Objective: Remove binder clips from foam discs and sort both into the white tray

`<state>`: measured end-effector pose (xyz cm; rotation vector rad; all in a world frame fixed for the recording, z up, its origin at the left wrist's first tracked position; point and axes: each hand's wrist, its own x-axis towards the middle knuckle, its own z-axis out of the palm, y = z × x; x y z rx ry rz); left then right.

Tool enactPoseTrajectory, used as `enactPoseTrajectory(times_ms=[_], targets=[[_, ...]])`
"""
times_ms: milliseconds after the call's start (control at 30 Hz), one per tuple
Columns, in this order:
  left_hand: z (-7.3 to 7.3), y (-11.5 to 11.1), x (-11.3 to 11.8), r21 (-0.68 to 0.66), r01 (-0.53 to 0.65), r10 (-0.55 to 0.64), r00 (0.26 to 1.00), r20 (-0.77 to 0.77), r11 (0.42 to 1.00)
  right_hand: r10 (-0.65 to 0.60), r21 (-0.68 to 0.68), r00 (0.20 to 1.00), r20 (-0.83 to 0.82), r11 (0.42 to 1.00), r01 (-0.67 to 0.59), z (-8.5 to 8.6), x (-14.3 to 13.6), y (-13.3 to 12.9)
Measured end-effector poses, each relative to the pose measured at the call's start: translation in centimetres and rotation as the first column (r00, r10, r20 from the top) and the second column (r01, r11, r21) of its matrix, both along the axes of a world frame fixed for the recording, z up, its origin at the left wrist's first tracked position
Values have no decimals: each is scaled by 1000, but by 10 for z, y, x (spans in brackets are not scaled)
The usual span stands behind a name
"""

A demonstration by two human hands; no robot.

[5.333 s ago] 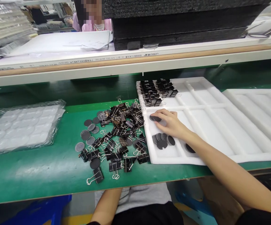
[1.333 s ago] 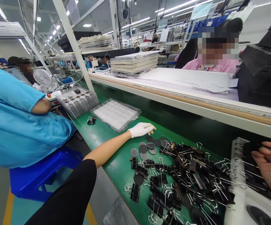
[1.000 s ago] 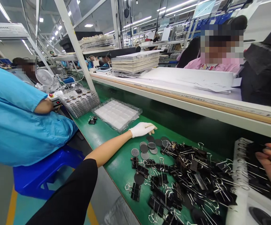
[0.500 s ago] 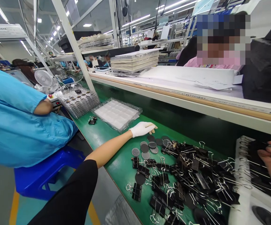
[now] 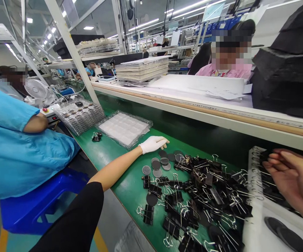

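My left hand (image 5: 154, 144), in a white glove, rests over the green table with its fingers stretched out and slightly bent. It sits just beyond a group of round dark and clear discs (image 5: 156, 165), and nothing shows in it. At the right edge, my bare right hand (image 5: 290, 175) is curled with its fingers drawn together above a white box (image 5: 253, 175). Whatever its fingers may hold is hidden. Black binder clips (image 5: 201, 182) with wire handles lie in a large heap between the hands. Two dark discs (image 5: 285, 232) are on the white surface below my right hand.
A clear plastic tray with white cells (image 5: 124, 128) lies beyond my left forearm. Stacked clear trays (image 5: 79, 113) stand farther left beside small binder clips (image 5: 96, 136). A co-worker in blue (image 5: 22, 147) sits at left. A shelf edge (image 5: 193, 110) runs above the table.
The view has shifted right, so most things appear farther left. My right hand has come further into view over the white box. My left hand stays in place by the discs.
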<state>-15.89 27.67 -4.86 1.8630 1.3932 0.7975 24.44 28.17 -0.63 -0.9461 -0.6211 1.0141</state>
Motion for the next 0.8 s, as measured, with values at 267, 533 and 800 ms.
enactPoseTrajectory(times_ms=[267, 533, 800], targets=[[1, 0, 0, 13, 3, -3, 1000, -11, 1000, 3, 19, 1000, -31, 1000, -2, 19, -14, -16], [3, 1, -1, 27, 4, -4, 1000, -28, 1000, 42, 35, 998, -42, 999, -40, 21, -10, -16], [0, 5, -4, 42, 6, -4, 998, -56, 999, 68, 83, 998, 8, 994, -68, 23, -11, -15]])
